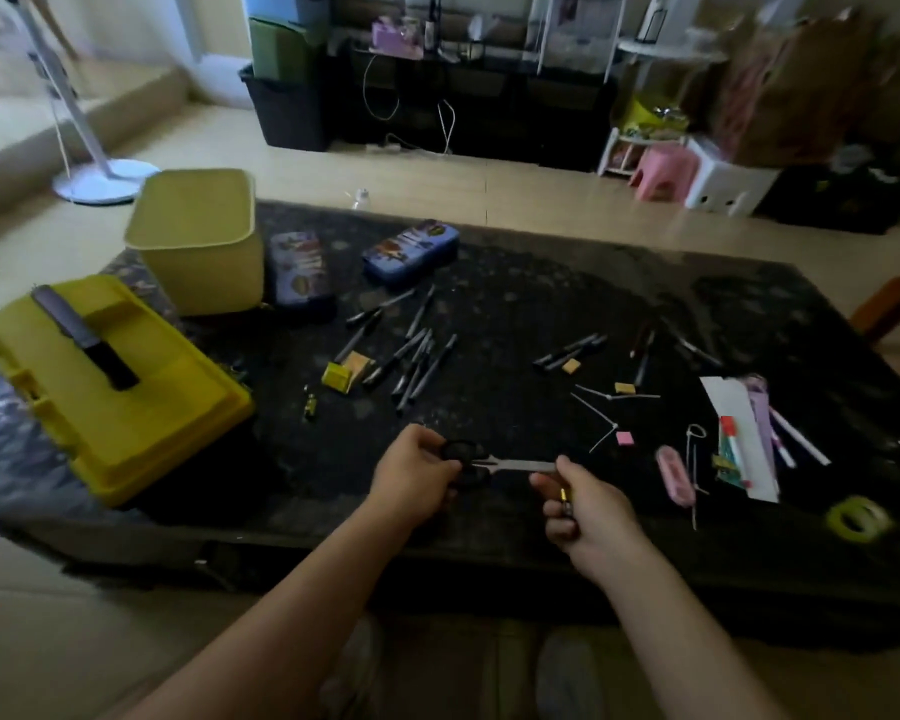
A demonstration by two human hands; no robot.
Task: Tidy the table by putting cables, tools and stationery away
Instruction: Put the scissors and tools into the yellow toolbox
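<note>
Fingers of the left hand (418,472) clamp the black-handled steel scissors (489,466), right hand (583,506) pinching the blade tip, blades together for safe carrying, just right of the shut yellow plastic toolbox (110,387).

A bright yellow toolbox (110,387) with a black handle, a paler yellow bin (198,236) — both on a black speckled table (515,304). Two blue pencil cases (410,249) carry cartoon prints; a pink eraser (624,438), green tape roll (859,519).
</note>
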